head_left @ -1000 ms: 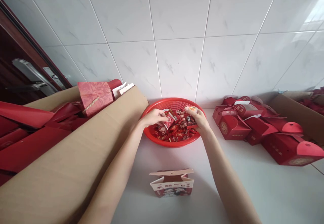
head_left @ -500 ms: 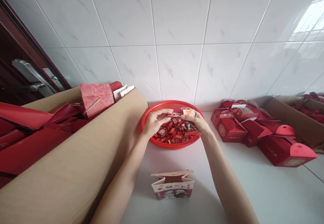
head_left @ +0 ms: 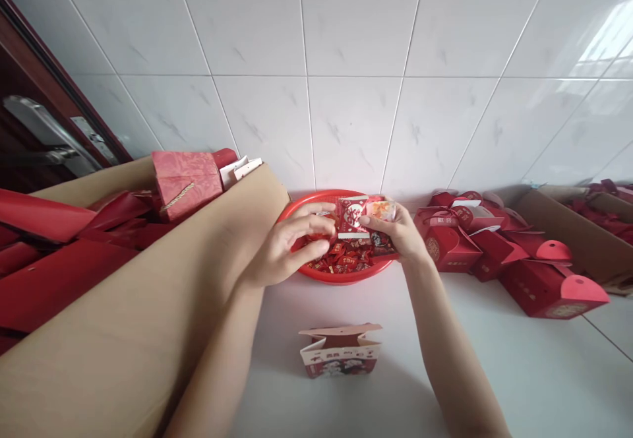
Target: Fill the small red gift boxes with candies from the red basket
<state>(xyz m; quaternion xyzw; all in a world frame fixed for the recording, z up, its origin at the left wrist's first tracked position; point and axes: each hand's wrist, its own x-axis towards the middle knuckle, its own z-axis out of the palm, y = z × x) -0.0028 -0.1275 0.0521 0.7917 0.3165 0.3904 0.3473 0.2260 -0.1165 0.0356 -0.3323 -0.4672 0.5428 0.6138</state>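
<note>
Several wrapped candies are pinched in my right hand (head_left: 403, 232), among them a red-and-white candy packet (head_left: 353, 216) and an orange-and-white packet (head_left: 380, 210). My left hand (head_left: 291, 243) hovers over the left side of the red plastic basket (head_left: 341, 278), fingers curved and apart, with nothing between them. Inside the basket lie many red-wrapped candies (head_left: 346, 256), partly covered by both hands. Nearer to me, a small printed paper box (head_left: 342, 359) stands upright on the white surface with its top open.
At left, a large cardboard box (head_left: 188, 293) holds red bags and a pink gift bag (head_left: 188, 184). Folded red gift boxes (head_left: 554, 286) are piled at right, beside another cardboard box (head_left: 554, 227). A tiled wall (head_left: 356, 134) rises behind the basket.
My left hand has let go of the packet and drawn back leftward, opening. My right hand has moved slightly right and up, and the red-and-white packet now faces me.
</note>
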